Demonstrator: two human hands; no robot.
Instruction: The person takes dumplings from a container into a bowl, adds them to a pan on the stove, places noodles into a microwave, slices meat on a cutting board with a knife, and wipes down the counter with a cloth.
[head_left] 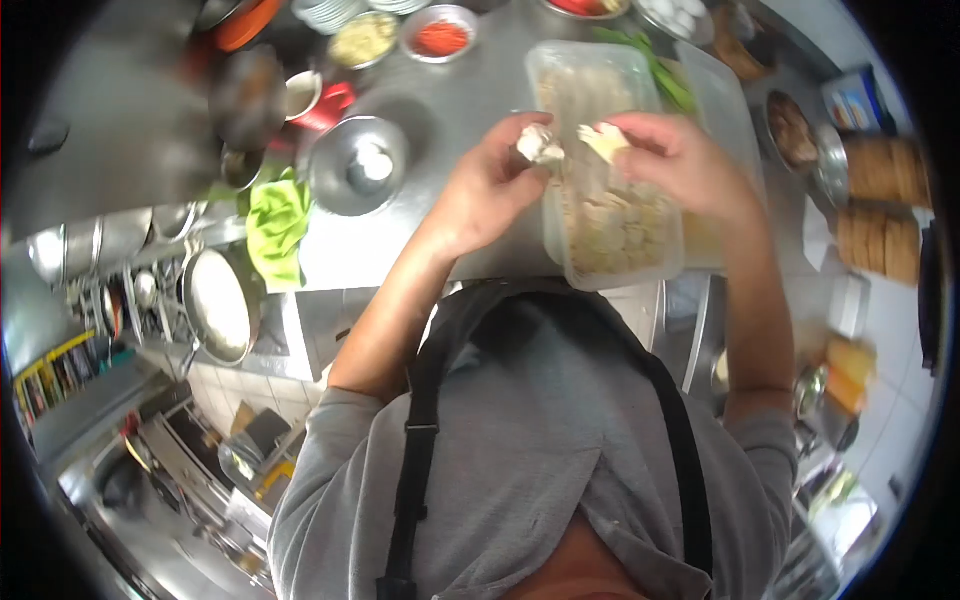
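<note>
My left hand pinches a lumpy white piece of food between thumb and fingers, over the left side of a long clear plastic container. Opposite it, my right hand grips a flat, pale yellow-white piece of food with ragged edges; I cannot tell what kind of food either piece is. A short gap separates the two pieces. Under them, the container holds many pale, cream-coloured pieces, packed mostly toward its near end. To the left stands a steel bowl on the metal worktop.
A bowl of orange shreds and a bowl of pale yellow pieces stand at the back. Green leaves lie behind the container. A green cloth is at the left, near a frying pan. Bread slices sit far right.
</note>
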